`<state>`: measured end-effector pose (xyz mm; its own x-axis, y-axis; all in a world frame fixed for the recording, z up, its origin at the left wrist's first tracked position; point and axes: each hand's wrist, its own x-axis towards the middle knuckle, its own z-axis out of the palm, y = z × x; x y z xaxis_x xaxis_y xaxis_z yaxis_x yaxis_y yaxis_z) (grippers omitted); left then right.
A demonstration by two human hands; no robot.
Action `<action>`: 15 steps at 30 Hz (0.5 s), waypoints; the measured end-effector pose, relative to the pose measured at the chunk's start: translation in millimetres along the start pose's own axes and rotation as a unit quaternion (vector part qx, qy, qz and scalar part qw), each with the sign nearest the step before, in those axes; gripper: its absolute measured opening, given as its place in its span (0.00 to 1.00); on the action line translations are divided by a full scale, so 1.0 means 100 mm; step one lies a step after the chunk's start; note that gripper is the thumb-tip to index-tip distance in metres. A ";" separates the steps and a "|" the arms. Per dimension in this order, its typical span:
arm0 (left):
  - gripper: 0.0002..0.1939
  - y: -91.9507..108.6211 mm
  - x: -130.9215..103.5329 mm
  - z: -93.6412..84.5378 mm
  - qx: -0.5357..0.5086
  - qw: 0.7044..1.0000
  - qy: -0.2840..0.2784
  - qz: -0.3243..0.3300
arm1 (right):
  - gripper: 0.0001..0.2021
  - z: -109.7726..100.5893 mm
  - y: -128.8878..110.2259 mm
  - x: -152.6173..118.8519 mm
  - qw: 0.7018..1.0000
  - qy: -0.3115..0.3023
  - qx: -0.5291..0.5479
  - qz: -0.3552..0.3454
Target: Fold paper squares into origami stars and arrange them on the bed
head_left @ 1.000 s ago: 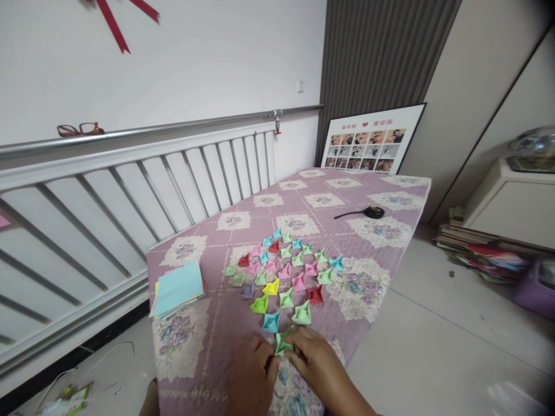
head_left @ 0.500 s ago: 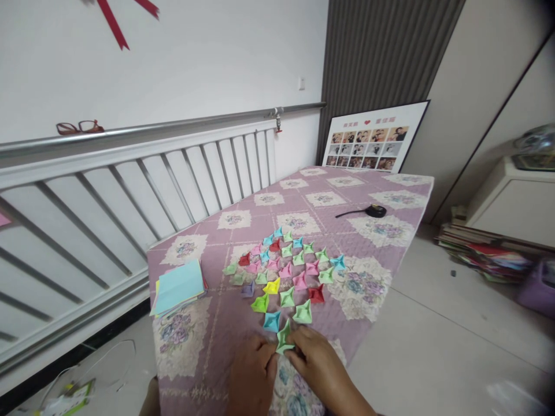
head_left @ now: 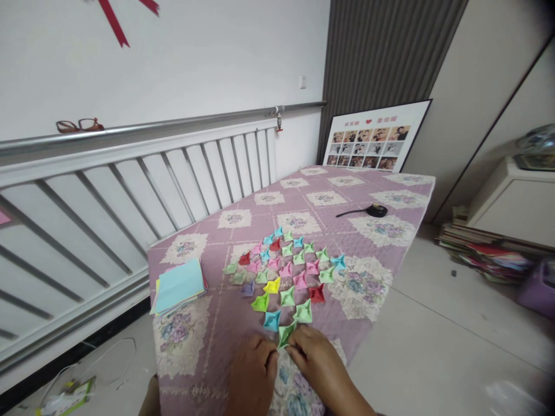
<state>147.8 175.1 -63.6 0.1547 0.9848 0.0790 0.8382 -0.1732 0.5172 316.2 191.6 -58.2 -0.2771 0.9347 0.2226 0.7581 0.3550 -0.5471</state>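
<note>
A light green folded paper boat [head_left: 287, 333] sits at the near tip of a patch of small paper boats on the flowered tablecloth [head_left: 225, 346]. My right hand [head_left: 318, 361] pinches its right side with thumb and bent fingers. My left hand [head_left: 255, 370] lies just left of it, fingers curled together; its fingertips are close to the boat's near corner and nothing shows in them. A blue boat [head_left: 272, 320] and a pale green boat [head_left: 303, 312] stand right behind. Farther back are several rows, among them a yellow boat [head_left: 272, 285] and a dark red boat [head_left: 317, 293].
A stack of coloured paper sheets [head_left: 180, 286], blue on top, lies at the table's left edge. A black tape measure [head_left: 376, 210] with a strap rests toward the far right. The white radiator [head_left: 143, 190] runs along the left side; a photo board [head_left: 375, 138] leans behind the table.
The light green boat has shifted slightly away from me and now shows a wider, flatter shape. My left fingertips have come slightly away from it; my right hand stays at its side.
</note>
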 end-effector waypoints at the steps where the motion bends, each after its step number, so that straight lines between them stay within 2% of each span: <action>1: 0.11 0.00 0.00 0.01 0.002 1.000 0.002 0.000 | 0.05 0.00 0.00 0.00 1.000 0.000 0.000 0.000; 8: 0.11 -0.01 -0.01 0.03 0.013 0.999 0.030 0.020 | 0.05 0.00 0.01 -0.02 0.999 0.023 0.040 0.014; 11: 0.12 0.00 -0.01 0.02 0.017 1.000 0.023 0.009 | 0.09 -0.01 0.06 -0.04 0.993 0.065 0.092 0.018; 15: 0.12 0.01 0.00 0.01 0.013 1.000 0.013 -0.006 | 0.13 -0.02 0.16 -0.06 0.977 0.135 0.154 0.057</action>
<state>149.0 174.9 -63.6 0.1309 0.9867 0.0961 0.8537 -0.1614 0.4951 330.8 191.8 -66.3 -0.0028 0.9446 0.3283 0.5490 0.2758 -0.7890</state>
